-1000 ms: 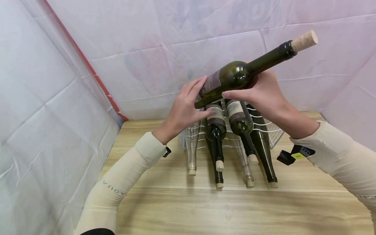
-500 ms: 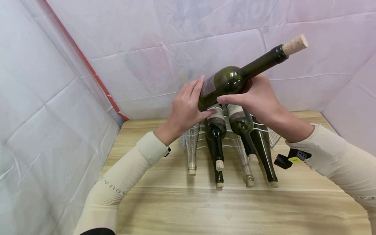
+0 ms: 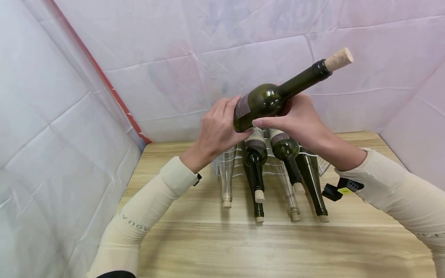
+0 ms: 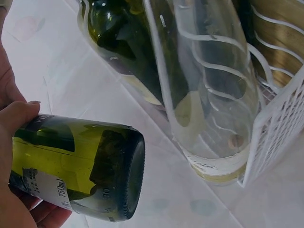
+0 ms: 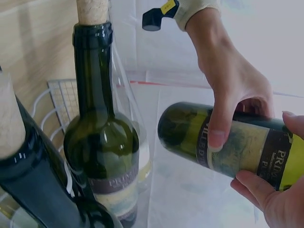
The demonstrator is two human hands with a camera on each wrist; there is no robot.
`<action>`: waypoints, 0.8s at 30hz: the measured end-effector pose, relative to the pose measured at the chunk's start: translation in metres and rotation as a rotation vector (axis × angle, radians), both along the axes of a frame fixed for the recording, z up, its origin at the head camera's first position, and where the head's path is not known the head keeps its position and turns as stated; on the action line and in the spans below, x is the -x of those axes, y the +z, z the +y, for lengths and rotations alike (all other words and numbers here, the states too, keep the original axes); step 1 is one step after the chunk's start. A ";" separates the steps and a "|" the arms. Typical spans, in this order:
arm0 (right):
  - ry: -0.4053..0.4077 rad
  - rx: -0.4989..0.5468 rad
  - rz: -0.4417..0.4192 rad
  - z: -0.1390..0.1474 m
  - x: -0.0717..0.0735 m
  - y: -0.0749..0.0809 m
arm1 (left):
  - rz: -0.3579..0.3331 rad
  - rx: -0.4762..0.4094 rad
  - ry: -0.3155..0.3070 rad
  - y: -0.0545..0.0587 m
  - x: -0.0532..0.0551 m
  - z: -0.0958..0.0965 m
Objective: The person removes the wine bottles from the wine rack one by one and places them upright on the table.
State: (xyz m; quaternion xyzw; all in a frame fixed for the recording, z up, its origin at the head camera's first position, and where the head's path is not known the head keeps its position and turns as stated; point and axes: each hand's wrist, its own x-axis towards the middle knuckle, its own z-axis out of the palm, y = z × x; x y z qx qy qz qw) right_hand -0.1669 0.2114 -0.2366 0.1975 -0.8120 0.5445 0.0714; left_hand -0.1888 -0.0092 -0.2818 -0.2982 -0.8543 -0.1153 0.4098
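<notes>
A corked green wine bottle (image 3: pixel 265 101) is held tilted above the rack, its cork pointing up and to the right. My left hand (image 3: pixel 217 125) grips it near the base, thumb on the label side in the right wrist view. My right hand (image 3: pixel 304 121) holds it around the body below the shoulder. The bottle's base (image 4: pixel 135 173) shows in the left wrist view, apart from the rack. Beneath, a white wire rack (image 3: pixel 323 166) bears two labelled green bottles, one left (image 3: pixel 255 154) and one right (image 3: pixel 285 148), above a lower layer of bottles.
The lower layer has a clear bottle (image 3: pixel 226 177) at left, another clear bottle (image 3: pixel 287 191) and a dark bottle (image 3: pixel 311 181) at right. Their corked necks stick out over the wooden table (image 3: pixel 243 247). White sheeting (image 3: pixel 167 46) hangs behind and at the sides.
Both hands still hold the wine bottle. Its neck and cork have moved left and down, and the right hand has moved left with it. The racked bottles stay put.
</notes>
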 end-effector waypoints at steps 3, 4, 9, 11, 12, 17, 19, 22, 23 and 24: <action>0.008 -0.040 -0.007 0.001 0.001 0.001 | -0.003 -0.003 -0.001 0.001 0.000 -0.002; 0.009 -0.057 -0.007 0.001 0.001 0.001 | -0.007 -0.004 -0.003 0.002 0.000 -0.003; 0.033 -0.113 0.007 0.002 0.004 0.002 | -0.018 0.008 -0.011 0.004 0.001 -0.007; 0.048 -0.130 0.015 0.003 0.005 0.002 | -0.018 0.013 -0.012 0.006 0.001 -0.009; 0.051 -0.140 0.017 0.003 0.005 0.002 | -0.020 0.011 -0.014 0.006 0.001 -0.009; 0.067 -0.205 0.027 0.005 0.008 0.003 | -0.036 0.009 -0.020 0.007 0.000 -0.012; 0.078 -0.227 0.036 0.006 0.009 0.003 | -0.041 0.007 -0.024 0.007 0.000 -0.013; 0.099 -0.252 0.052 0.007 0.009 0.003 | -0.046 0.007 -0.025 0.007 -0.001 -0.015; 0.108 -0.259 0.058 0.007 0.009 0.002 | -0.046 0.007 -0.025 0.007 -0.002 -0.016; 0.117 -0.266 0.063 0.007 0.010 0.002 | -0.048 0.007 -0.026 0.007 -0.002 -0.016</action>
